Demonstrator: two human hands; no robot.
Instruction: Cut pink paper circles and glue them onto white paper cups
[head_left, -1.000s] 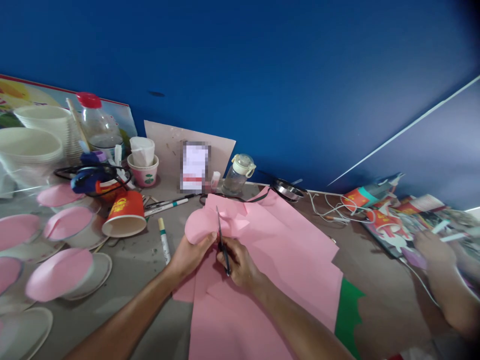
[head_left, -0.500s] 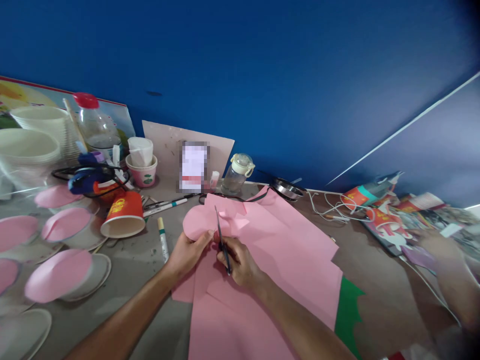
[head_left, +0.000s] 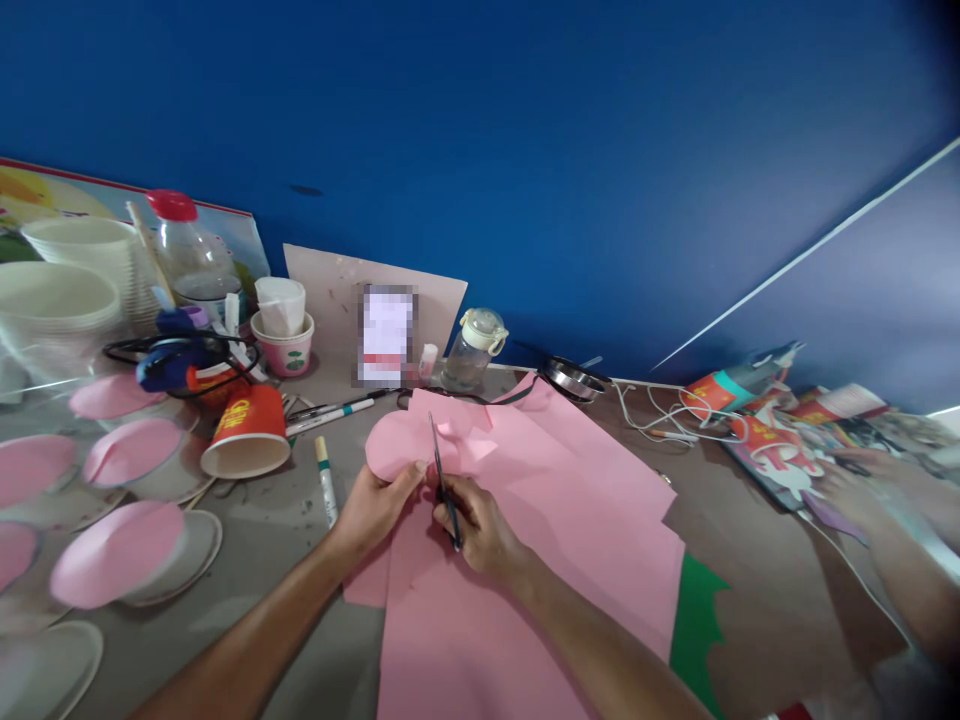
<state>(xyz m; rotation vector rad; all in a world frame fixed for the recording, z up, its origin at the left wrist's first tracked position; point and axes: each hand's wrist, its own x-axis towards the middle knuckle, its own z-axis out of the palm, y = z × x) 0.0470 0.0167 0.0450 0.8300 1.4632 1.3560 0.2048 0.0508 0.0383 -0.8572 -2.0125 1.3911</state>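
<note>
My right hand is closed on a pair of black scissors, blades pointing away from me into pink paper. My left hand pinches the rounded edge of a pink paper piece just left of the blades. Both hands rest over a stack of large pink paper sheets spread on the grey table.
Paper plates topped with pink discs lie at left, with a tipped red paper cup, markers, stacked bowls and a bottle. A small jar stands behind. Another person's hands work over magazines at right. Green paper pokes out.
My hands and scissors have barely shifted. The other person's hands at right have moved about over the magazines.
</note>
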